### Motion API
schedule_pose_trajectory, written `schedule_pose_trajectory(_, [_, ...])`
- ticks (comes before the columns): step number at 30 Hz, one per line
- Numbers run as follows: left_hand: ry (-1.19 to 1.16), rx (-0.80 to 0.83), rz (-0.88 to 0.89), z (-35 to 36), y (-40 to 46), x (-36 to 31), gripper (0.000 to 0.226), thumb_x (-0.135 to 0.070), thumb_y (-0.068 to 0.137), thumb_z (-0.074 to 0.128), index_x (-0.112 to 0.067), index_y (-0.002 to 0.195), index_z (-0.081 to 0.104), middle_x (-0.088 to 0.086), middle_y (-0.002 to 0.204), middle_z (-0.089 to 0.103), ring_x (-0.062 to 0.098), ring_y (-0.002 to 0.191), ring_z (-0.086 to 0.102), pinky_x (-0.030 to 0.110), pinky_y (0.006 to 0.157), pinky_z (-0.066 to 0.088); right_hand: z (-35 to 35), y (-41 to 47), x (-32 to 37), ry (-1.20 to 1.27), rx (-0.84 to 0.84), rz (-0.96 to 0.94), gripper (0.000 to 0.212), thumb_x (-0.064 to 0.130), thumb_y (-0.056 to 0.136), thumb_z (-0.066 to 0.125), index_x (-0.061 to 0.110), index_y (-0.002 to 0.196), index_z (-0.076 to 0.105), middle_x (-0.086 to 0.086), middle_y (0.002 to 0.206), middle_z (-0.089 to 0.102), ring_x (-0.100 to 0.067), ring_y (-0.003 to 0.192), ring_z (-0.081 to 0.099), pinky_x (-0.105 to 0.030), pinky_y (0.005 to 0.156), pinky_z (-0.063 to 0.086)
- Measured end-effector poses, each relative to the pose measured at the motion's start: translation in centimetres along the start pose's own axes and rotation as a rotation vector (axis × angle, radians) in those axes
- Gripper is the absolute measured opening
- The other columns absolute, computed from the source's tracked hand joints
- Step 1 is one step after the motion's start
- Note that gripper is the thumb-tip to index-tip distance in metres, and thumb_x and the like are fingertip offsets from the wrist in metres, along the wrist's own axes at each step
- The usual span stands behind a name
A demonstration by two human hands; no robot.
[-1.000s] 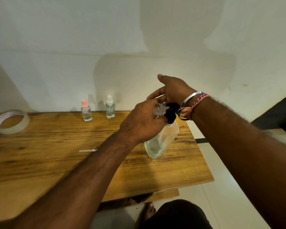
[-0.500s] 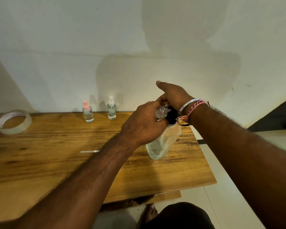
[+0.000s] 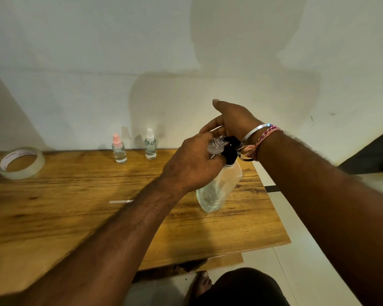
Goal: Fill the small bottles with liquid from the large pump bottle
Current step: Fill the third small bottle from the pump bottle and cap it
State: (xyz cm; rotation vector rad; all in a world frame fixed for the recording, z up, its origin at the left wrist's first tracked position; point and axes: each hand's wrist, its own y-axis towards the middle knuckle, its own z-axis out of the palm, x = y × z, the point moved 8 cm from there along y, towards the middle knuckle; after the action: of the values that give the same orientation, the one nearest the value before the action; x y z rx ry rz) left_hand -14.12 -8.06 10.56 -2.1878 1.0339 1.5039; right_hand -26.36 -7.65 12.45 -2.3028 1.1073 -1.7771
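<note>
Spillage looked the main risk. The left hand (image 3: pixel 192 166) gripped a small open vial (image 3: pixel 216 145), fingers curled round it, its threaded mouth held tilted against the black pump head (image 3: pixel 230 149) of the pump bottle (image 3: pixel 217 191). The mouth was narrow and the nozzle's tip hidden behind the fingers, so whether the two lined up could not be told; a poor match would likely send liquid over the knuckles and onto the table (image 3: pixel 75 217). The right hand (image 3: pixel 234 120) lay over the pump, fingers mostly straight, thumb up; a hard push might rock the bottle, which stood near the table's right edge, and nothing braced its base.

Pump bottle: clear, soft-looking body, mostly clear inside, level hard to read. Vial: clear plastic, capless, contents not discernible. Two capped vials stood well apart at the back by the wall, one pink-topped (image 3: pixel 118 151), one white-topped (image 3: pixel 150 144), both holding clear liquid. A white tube (image 3: pixel 121 201), perhaps the vial's dip tube, lay loose on the table; a tape roll (image 3: pixel 20 163) sat far left.
</note>
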Motion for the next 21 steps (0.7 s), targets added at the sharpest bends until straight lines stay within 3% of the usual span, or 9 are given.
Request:
schedule_pose_trajectory(2, [0.018,-0.004,-0.018,0.1,0.1,0.2,0.037,-0.028,0.092,0.075,-0.029,0.129,0.068,-0.015,0.108,0.075,0.006,0.089,0.07,0.03,0.075,0.058,-0.1,0.0,0.2,0.01,0.033,0.028,0.072,0.059,0.102,0.036,-0.004,0.12,0.066,-0.019,0.087,0.076,-0.034,0.075,0.069,-0.041,0.079,0.057])
schedule_pose_trajectory(4, [0.022,-0.008,-0.018,0.2,0.0,0.1,0.036,-0.028,0.093,0.075,-0.028,0.128,0.068,-0.016,0.11,0.074,0.006,0.089,0.069,0.027,0.074,0.055,-0.1,-0.1,0.2,-0.009,0.042,0.026,0.07,0.059,0.103,0.035,-0.002,0.119,0.067,-0.017,0.086,0.077,-0.035,0.078,0.07,-0.043,0.083,0.057])
schedule_pose_trajectory(7, [-0.017,0.008,0.029,0.2,-0.2,-0.7,0.047,-0.025,0.093,0.075,-0.033,0.138,0.064,-0.024,0.12,0.07,0.0,0.095,0.069,0.021,0.08,0.056,-0.1,0.1,-0.1,-0.051,0.004,0.011,0.068,0.058,0.102,0.038,0.0,0.113,0.07,-0.019,0.094,0.077,-0.04,0.091,0.073,-0.048,0.09,0.059])
schedule_pose_trajectory(9, [-0.025,0.016,0.035,0.1,-0.3,-0.9,0.053,-0.023,0.093,0.073,-0.035,0.143,0.06,-0.025,0.11,0.07,-0.001,0.091,0.069,0.015,0.075,0.053,-0.1,0.2,-0.6,-0.047,-0.015,0.019,0.068,0.059,0.101,0.041,-0.001,0.107,0.073,-0.022,0.099,0.076,-0.039,0.09,0.072,-0.048,0.091,0.059])
schedule_pose_trajectory(13, [0.004,0.005,0.009,0.2,-0.2,-0.6,0.041,-0.027,0.094,0.074,-0.032,0.133,0.065,-0.022,0.099,0.07,0.002,0.088,0.069,0.022,0.074,0.053,-0.4,0.0,-0.5,-0.063,-0.043,-0.018,0.067,0.057,0.102,0.04,-0.001,0.102,0.074,-0.018,0.092,0.076,-0.035,0.083,0.071,-0.045,0.089,0.058])
schedule_pose_trajectory(17, [0.029,-0.005,0.005,0.2,-0.1,-0.1,0.033,-0.032,0.094,0.074,-0.03,0.126,0.068,-0.013,0.104,0.072,0.006,0.09,0.069,0.032,0.076,0.058,-0.7,0.3,-0.5,-0.118,-0.109,-0.058,0.07,0.061,0.098,0.042,0.007,0.069,0.076,-0.015,0.085,0.075,-0.036,0.088,0.072,-0.05,0.097,0.055])
schedule_pose_trajectory(21, [0.054,-0.013,0.014,0.4,-0.2,0.2,0.029,-0.032,0.094,0.073,-0.033,0.122,0.067,-0.011,0.103,0.072,0.007,0.088,0.069,0.037,0.076,0.06,-0.6,0.3,-1.1,-0.107,-0.122,-0.042,0.066,0.062,0.097,0.044,0.006,0.079,0.073,-0.012,0.087,0.074,-0.032,0.088,0.071,-0.051,0.1,0.053])
